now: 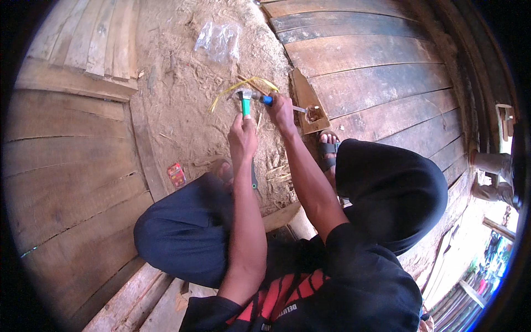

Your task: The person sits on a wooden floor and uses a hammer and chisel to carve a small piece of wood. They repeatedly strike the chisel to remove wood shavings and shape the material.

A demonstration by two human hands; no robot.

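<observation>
A claw hammer [245, 105] with a green handle is gripped in my left hand [242, 138], its metal head up. The hammer's face is close to the blue end of a chisel [267, 100]; whether they touch I cannot tell. My right hand [282, 113] is closed round the chisel's handle. Its metal blade points right, toward a cut hollow in a short wooden board [303, 94]. That board leans against the plank wall on the right, and pale chips lie in the hollow. The blade's tip reaches the hollow's edge.
Yellow strapping [243, 83] and a clear plastic bag [217, 41] lie on the sawdust-covered ground [182, 105]. A small red packet [176, 175] is by my left knee. Plank surfaces [72, 160] stand at left and right. My sandalled right foot [328, 148] is beside the board.
</observation>
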